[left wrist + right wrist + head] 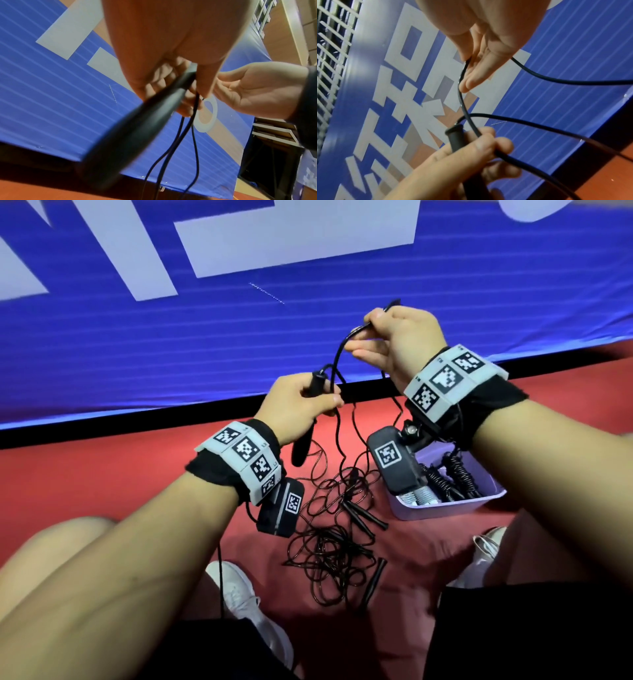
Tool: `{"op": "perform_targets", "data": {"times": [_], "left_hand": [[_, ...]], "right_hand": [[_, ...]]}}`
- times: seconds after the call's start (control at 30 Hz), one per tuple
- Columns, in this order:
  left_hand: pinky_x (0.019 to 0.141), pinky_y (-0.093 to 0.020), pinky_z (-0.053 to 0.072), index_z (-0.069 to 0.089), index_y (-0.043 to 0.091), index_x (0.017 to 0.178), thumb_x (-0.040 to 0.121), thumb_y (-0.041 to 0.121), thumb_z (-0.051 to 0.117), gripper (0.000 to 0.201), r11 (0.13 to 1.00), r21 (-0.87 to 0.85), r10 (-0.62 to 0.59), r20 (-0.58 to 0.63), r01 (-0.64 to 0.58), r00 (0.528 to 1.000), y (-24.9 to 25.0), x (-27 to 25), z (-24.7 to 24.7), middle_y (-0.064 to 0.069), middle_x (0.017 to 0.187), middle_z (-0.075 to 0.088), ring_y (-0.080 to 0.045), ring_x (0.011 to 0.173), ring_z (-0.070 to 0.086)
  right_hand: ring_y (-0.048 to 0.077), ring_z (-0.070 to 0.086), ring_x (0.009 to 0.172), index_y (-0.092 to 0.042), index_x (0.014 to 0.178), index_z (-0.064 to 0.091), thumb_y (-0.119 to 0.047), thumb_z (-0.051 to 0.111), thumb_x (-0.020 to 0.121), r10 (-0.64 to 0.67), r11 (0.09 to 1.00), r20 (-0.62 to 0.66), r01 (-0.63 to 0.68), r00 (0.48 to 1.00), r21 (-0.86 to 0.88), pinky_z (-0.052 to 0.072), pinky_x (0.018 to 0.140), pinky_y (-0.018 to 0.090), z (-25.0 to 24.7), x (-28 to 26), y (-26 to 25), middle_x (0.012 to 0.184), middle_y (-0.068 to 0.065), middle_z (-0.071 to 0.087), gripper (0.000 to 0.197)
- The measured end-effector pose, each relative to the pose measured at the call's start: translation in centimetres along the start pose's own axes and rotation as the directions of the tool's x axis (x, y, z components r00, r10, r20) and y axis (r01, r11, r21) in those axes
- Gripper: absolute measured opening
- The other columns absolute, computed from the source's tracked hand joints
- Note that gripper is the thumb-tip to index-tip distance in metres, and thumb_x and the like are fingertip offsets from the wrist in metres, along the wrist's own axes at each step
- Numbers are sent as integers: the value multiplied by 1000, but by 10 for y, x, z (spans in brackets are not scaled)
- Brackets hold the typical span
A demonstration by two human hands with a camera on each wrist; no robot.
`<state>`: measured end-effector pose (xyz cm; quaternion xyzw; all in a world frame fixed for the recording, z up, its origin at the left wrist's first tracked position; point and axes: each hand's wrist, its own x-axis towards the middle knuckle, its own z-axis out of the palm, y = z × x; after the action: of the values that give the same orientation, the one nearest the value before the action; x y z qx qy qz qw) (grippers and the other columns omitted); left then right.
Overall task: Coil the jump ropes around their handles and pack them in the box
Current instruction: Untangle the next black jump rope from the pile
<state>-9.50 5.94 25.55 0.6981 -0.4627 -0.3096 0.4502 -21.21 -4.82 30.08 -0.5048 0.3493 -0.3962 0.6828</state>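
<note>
We risk a snag: the thin black rope cord (337, 419) trails down into the tangled heap of loose black jump ropes (337, 537) left of the lilac plastic box (455, 505), so winding could drag that heap up. Our left hand (294, 405) is clenched round the black cylindrical handle (303, 446), left of and above the box. Our right hand (394, 337), directly above the box, pinches the cord between thumb and forefinger, other fingers loosely extended.

Red floor (102, 481), blue banner (171, 344) with pale lettering — white sneakers (239, 594)
</note>
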Motion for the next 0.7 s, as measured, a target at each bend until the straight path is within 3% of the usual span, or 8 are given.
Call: {"op": "perform_targets", "data": {"times": [0.1,0.17,0.27,0.33,0.4,0.47,0.57,0.7], "left_hand": [[54,-10,42,62,12,80,87,-1,63,14,991,-134,3,-144,-22,990,5,2,-4,-4,77,68,-3,58,64],[55,-15,42,62,13,81,88,3,64,13,983,-186,-23,-199,-14,980,5,5,-7,-1,75,69,-7,61,66],[57,-21,42,62,18,79,89,5,63,16,966,-258,-55,-209,-1,976,4,8,-11,5,72,70,-10,62,65],[57,-21,41,62,17,79,90,5,62,16,957,-289,-57,-192,-1,980,4,8,-11,5,71,71,-9,61,64],[56,-21,40,62,16,81,92,7,60,15,941,-338,-52,-180,-12,982,5,7,-10,5,72,70,-9,62,64],[57,-19,41,60,18,87,96,12,57,11,927,-374,-58,-182,-15,982,7,6,-11,4,78,70,-10,68,64],[59,-17,44,61,21,98,97,15,56,8,950,-310,-70,-122,29,990,5,5,-12,3,91,70,-8,75,61],[62,-16,45,65,23,98,92,11,62,13,988,-134,-65,62,73,996,-1,-1,-5,-7,101,69,-15,85,57]], "right_hand": [[15,66,52,-8,80,53,-8,46,95,92,996,48,-91,995,-22,53,55,22,-1,-1,-1,72,11,61,17],[16,60,48,-7,79,56,1,50,90,182,952,145,-138,973,-273,51,54,22,-2,-6,9,69,12,59,14],[15,54,57,-16,87,64,-2,62,83,244,720,339,64,909,-691,48,59,25,-3,-15,41,70,9,58,14],[17,57,67,-20,85,67,-12,67,82,235,624,405,182,884,-760,51,68,32,-2,-18,58,74,6,62,9],[22,60,67,-14,74,65,-14,63,85,168,595,371,207,913,-777,53,75,40,0,-17,63,72,8,65,11],[24,64,62,-15,66,57,-11,54,89,63,640,263,163,963,-751,55,73,42,3,-13,58,67,11,65,23],[17,62,46,-14,70,44,-7,41,95,-49,856,92,89,995,-510,54,53,32,7,-7,37,61,12,59,26],[13,62,42,-11,74,40,-9,35,99,-39,977,3,39,999,-210,49,42,22,7,-5,14,62,13,58,26]]}}
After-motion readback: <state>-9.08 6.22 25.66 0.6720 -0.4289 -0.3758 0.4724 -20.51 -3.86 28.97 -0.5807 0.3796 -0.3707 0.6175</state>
